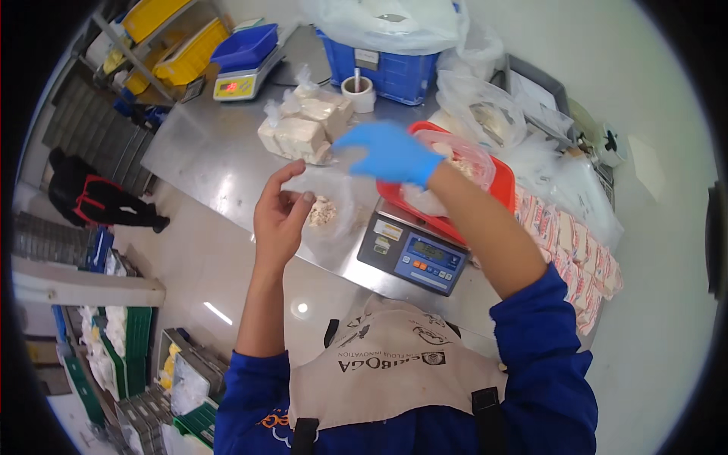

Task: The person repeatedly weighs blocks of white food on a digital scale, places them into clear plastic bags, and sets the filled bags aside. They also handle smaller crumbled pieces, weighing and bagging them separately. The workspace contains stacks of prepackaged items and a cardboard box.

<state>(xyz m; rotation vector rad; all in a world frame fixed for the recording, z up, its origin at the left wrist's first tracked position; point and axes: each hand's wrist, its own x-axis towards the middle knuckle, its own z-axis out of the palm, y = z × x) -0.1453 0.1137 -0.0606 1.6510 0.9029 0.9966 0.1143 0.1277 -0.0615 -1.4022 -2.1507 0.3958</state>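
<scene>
**Ana:** Left hand (282,216), bare, thumb and forefinger wide apart in a loose C, nothing visible between them!

**Ben:** And right beside it, the open clear bag (343,199) on the metal surface (205,163), pale crumbs (321,211) pooled inside. Is the hand touching the film?

**Ana:** Can't tell from above. That curve probably suits steadying a limp bag that won't stand by itself.

**Ben:** Over to the right hand (398,154), blue-gloved, reaching across toward the left! Fingers stretched out but blurred; whether they hold anything, nobody can tell.

**Ana:** One glove only, perhaps because that hand handles loose food.

**Ben:** Beneath that forearm, the red tray (502,186) sits on the digital scale (428,262), a clear liner (476,155) inside, presumably so the pieces stay off the plastic.

**Ana:** The scale's display faces the worker, handy for reading!

**Ben:** Behind, bagged white blocks (299,129) cluster within reach, while printed packets (569,243) lie in rows at far right, likely leaving the middle for the hands.
</scene>
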